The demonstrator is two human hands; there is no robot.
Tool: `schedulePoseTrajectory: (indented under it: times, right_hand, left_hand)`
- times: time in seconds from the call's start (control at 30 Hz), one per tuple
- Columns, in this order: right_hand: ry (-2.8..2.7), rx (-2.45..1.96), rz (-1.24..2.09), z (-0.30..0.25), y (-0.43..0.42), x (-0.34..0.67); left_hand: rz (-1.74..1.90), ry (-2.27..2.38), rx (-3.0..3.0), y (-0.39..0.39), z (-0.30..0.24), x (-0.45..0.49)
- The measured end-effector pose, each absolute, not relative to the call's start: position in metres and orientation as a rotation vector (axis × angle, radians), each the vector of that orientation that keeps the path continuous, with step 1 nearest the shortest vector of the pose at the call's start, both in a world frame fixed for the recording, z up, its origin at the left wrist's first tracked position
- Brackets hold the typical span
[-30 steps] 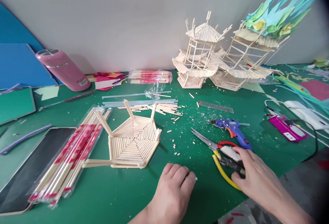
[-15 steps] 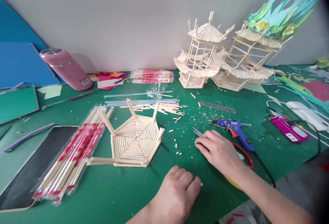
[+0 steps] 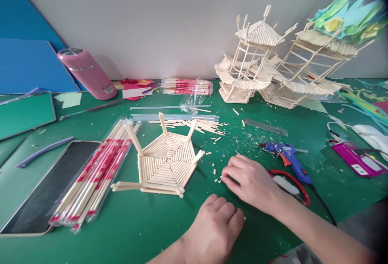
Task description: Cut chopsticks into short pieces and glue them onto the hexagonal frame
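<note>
My left hand [image 3: 216, 225] rests on the green mat [image 3: 145, 223] at the bottom centre. Its fingers are curled into a loose fist, and a tiny pale stick piece [image 3: 244, 218] pokes out at the fingertips. My right hand [image 3: 250, 181] lies palm down just beyond it. Its fingers are bent together, with the tips pinched among small cut stick bits [image 3: 216, 173]; what they hold is hidden. A hexagonal tray of wooden sticks [image 3: 166, 163] with upright posts stands to the left of both hands. Red-handled scissors [image 3: 292, 179] lie partly under my right wrist.
A blue glue gun [image 3: 286, 155] lies right of the scissors, and a metal ruler [image 3: 265, 126] sits beyond it. Packs of chopsticks [image 3: 93, 179], a tablet [image 3: 45, 187], loose sticks [image 3: 200, 125], a pink bottle [image 3: 87, 74] and stick pagoda models [image 3: 260, 66] surround the work area.
My right hand left the pliers and scissors at the right and moved left across the mat to the small stick bits. My left hand stayed curled in place. The view shifted slightly.
</note>
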State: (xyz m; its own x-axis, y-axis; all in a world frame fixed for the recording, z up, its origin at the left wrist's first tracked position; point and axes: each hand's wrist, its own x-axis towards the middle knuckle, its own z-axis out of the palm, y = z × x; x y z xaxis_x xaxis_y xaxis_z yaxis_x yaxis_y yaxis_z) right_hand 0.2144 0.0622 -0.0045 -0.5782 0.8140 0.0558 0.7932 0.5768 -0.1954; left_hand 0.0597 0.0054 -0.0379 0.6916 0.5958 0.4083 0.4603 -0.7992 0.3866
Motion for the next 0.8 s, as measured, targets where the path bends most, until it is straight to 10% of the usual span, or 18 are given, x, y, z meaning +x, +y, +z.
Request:
schedulePoseTrajectory:
  times: [0.43, 0.8]
  right_hand:
    - [-2.646, -1.278, 0.580, 0.004, 0.078, 0.221]
    - [-2.589, -1.463, 0.220, 0.005, 0.128, 0.212]
  left_hand:
    - [0.879, 0.920, 2.655, 0.006, -0.044, 0.064]
    - [0.945, 0.926, 2.669, 0.007, -0.047, 0.066]
